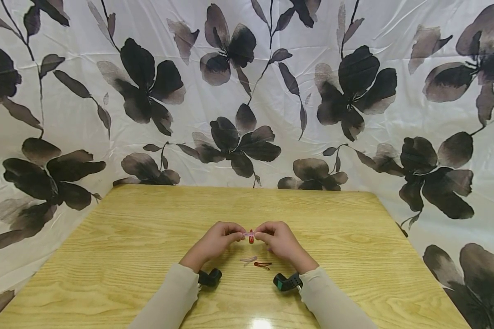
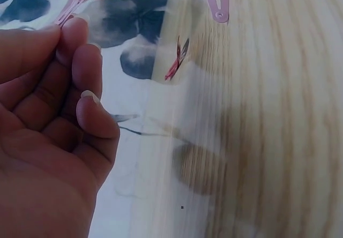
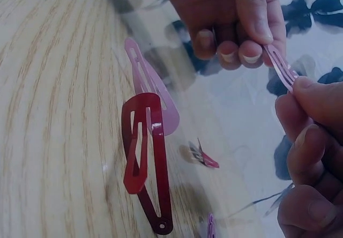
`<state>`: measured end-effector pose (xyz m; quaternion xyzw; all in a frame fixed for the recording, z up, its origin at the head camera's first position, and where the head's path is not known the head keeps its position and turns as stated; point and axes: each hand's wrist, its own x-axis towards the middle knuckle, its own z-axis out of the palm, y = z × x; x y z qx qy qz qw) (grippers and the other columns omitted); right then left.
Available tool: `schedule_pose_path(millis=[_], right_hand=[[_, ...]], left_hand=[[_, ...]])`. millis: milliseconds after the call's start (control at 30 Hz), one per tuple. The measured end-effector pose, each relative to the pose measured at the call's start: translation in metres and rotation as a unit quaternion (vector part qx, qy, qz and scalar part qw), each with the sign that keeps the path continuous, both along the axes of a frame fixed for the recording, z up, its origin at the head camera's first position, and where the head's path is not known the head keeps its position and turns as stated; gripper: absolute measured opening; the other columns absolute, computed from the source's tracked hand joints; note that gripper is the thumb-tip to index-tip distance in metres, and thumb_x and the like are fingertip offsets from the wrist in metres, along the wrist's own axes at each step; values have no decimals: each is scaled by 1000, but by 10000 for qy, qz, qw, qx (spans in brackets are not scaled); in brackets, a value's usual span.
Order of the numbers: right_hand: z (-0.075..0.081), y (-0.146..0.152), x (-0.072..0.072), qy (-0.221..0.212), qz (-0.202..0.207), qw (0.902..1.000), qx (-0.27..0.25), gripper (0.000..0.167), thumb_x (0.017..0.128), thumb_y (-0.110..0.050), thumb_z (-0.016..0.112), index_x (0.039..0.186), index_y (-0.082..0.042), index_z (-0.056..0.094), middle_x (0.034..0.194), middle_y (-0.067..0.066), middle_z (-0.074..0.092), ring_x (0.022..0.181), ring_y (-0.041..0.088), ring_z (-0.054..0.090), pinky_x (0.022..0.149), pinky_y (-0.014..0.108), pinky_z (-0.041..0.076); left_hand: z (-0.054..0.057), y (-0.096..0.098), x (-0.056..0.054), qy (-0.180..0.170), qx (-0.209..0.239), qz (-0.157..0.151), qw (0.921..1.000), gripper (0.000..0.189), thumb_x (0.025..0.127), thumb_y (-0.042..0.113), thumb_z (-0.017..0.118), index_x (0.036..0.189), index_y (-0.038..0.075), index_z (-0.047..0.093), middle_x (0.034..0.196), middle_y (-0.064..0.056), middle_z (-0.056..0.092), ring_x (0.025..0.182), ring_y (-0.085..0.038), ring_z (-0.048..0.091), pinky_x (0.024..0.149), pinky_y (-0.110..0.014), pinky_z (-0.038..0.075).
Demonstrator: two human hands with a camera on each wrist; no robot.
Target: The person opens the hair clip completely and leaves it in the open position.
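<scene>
A pink snap hair clip (image 1: 249,234) is stretched level between both hands over the table. My left hand (image 1: 218,241) pinches one end between thumb and forefinger, and my right hand (image 1: 281,240) pinches the other. In the right wrist view the held clip's slotted face shows between the two thumbs. Just below it in the head view lies a red hair clip (image 1: 251,239). Nearer the body, a second pink clip (image 3: 170,117) and a dark red clip (image 3: 162,195) lie side by side, both sprung open.
Another small pink clip (image 3: 210,227) lies at the lower edge of the right wrist view, under the right hand. Everything rests on a light wood table (image 1: 107,256). A floral cloth (image 1: 292,114) hangs behind it. Black wrist cameras (image 1: 210,277) sit on both wrists.
</scene>
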<state>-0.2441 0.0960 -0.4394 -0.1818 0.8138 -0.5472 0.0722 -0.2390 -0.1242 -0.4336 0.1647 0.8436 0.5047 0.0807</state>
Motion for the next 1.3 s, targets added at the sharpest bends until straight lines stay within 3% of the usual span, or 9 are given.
schedule_pose_path(millis=[133, 467, 833, 900, 1033, 1300], right_hand=[[0, 0, -1, -72, 40, 9999, -74, 17, 94, -22, 64, 95, -8, 72, 90, 23, 63, 53, 12, 43, 48, 25, 40], [0, 1, -1, -202, 9, 9998, -55, 15, 94, -22, 64, 95, -10, 72, 86, 22, 60, 55, 12, 42, 49, 25, 41], [3, 2, -1, -349, 3, 9993, -129, 16, 94, -21, 64, 96, -8, 72, 77, 7, 55, 57, 15, 43, 51, 30, 43], [3, 2, 0, -353, 5, 9993, -136, 15, 94, -20, 63, 97, -7, 72, 78, 10, 56, 57, 15, 43, 51, 30, 43], [10, 1, 3, -355, 70, 9993, -135, 16, 95, -15, 61, 98, -3, 71, 79, 13, 57, 57, 14, 41, 52, 32, 42], [33, -1, 19, -309, 310, 9986, -308, 16, 95, -13, 62, 97, 1, 70, 71, -2, 53, 56, 12, 40, 49, 25, 38]], left_hand=[[0, 0, -1, 19, 38, -23, 10000, 18, 98, 19, 57, 102, 11, 73, 98, -1, 69, 88, -17, 57, 74, -32, 45], [-1, -1, 0, 38, 77, -154, 9998, 19, 98, 21, 57, 103, 12, 72, 99, -1, 69, 90, -16, 58, 77, -33, 47], [1, -1, 1, 20, 135, -242, 9996, 20, 98, 21, 57, 103, 10, 72, 98, -2, 69, 89, -17, 57, 77, -37, 47], [1, -1, 1, 15, 151, -263, 9995, 21, 98, 21, 56, 104, 9, 72, 98, -2, 69, 89, -17, 57, 77, -39, 47], [2, -1, 2, -7, 195, -320, 9993, 22, 99, 20, 55, 105, 6, 72, 98, -3, 69, 89, -17, 57, 79, -42, 47], [3, -2, 2, -93, 259, -296, 9992, 20, 99, 20, 55, 103, 9, 72, 98, -3, 68, 90, -17, 58, 82, -42, 48]])
